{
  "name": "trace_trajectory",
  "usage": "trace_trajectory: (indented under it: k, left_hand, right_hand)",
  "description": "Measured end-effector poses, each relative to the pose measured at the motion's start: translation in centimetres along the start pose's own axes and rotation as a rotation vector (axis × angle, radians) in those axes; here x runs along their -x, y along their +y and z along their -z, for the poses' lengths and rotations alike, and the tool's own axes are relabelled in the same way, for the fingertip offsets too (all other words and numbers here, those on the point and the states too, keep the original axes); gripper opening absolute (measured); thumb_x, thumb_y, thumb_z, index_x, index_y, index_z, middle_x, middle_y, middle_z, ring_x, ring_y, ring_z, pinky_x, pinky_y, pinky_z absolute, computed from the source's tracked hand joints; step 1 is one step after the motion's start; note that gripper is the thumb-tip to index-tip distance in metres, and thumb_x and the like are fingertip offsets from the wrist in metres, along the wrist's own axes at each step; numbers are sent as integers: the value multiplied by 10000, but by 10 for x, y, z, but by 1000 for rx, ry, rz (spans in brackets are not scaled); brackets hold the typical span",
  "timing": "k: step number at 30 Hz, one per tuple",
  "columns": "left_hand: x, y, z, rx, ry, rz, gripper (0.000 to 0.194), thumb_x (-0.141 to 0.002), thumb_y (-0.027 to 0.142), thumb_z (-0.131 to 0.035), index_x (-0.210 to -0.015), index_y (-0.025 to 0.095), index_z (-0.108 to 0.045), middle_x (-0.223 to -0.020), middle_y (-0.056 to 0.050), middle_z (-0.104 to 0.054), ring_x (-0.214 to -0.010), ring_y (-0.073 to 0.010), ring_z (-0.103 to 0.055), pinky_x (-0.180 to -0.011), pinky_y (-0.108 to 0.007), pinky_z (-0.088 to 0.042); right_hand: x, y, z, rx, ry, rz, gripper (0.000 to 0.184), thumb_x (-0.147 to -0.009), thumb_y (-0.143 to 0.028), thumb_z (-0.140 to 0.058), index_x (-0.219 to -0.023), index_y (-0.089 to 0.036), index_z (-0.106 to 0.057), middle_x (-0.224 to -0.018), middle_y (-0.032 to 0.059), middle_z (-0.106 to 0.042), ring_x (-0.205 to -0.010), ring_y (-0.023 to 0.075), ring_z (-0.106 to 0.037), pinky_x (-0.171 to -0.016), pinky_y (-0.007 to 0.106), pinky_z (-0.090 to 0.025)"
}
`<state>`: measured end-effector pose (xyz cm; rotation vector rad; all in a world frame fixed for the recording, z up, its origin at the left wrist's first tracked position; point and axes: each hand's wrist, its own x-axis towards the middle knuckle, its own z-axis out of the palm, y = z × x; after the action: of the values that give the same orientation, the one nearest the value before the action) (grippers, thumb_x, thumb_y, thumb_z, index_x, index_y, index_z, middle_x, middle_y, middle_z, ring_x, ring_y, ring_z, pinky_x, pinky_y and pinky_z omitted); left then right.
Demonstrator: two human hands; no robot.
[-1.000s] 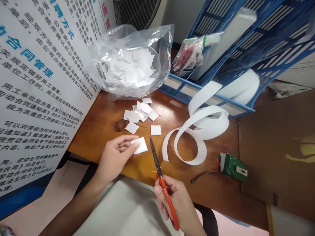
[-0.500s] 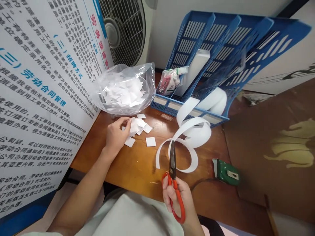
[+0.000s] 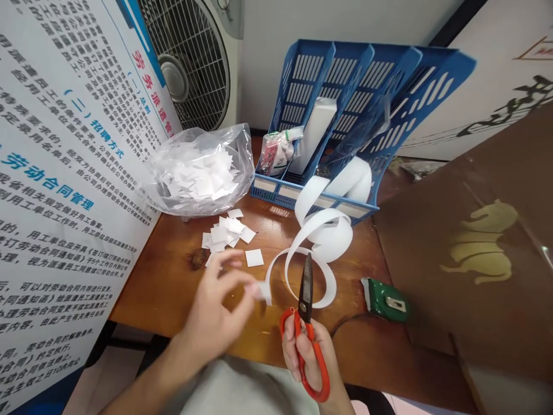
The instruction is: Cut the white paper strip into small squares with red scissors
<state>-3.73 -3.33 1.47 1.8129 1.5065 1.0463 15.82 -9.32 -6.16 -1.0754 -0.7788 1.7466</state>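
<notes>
My left hand (image 3: 218, 314), slightly blurred, pinches the free end of a long white strip (image 3: 339, 239) between thumb and forefinger, its other fingers spread. That strip curls in loose loops across the wooden table and up into a blue file rack. Red-handled scissors (image 3: 306, 288) are in my right hand (image 3: 309, 349), their dark blades closed and pointing away from me, over the strip's front loop. Left of the loops lies a single white square (image 3: 254, 257). Behind it is a small pile of white squares (image 3: 227, 231), partly covered by my left fingers at its near edge.
A clear plastic bag (image 3: 203, 173) full of white squares stands at the back left, beside a printed board (image 3: 64, 190). The blue file rack (image 3: 298, 75) holds a white box and a small packet. A green tape measure (image 3: 386, 300) lies right; a fan (image 3: 194, 63) stands behind.
My left hand put a white square onto the pile, then came back right to the strip's end. The right hand moved the scissors right, over the strip. The view has shifted.
</notes>
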Motion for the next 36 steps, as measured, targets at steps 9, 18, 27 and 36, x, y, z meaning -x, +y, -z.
trace_trajectory:
  k: [9,18,27,36]
  left_hand:
    - [18,-1,-47,6,-314,76,161,-928,227,-667,-913,268,-822,-1586,-93,-462,-1416,-347,-481,-1097,-513,-503]
    - [15,-24,-33,414,-183,307,181,-957,334,-658,-909,196,-765,-1022,-69,-771,-881,-187,-700,-774,-270,-545]
    - [23,-15,-26,655,-275,449,214,-895,371,-735,-802,182,-775,-1262,-103,-693,-1066,-213,-681,-854,-263,-538]
    - [25,-19,-42,624,-132,490,203,-883,354,-742,-840,157,-761,-1008,-102,-792,-872,-193,-730,-816,-272,-580]
  right_hand:
    - [3,5,6,-166,161,168,577,-845,-728,-691,-731,-228,-427,-475,-107,-391,-307,29,-268,-355,148,-222]
    - [-8,6,-20,-51,432,241,412,-841,-473,-827,-759,-180,-550,-575,-54,-572,-375,36,-448,-382,139,-364]
    - [-34,0,-39,15,617,407,432,-790,-394,-868,-787,-208,-478,-684,-76,-579,-359,48,-485,-349,174,-416]
    - [-30,7,-35,147,652,508,371,-816,-341,-843,-791,-205,-498,-697,-76,-557,-423,68,-542,-442,202,-472]
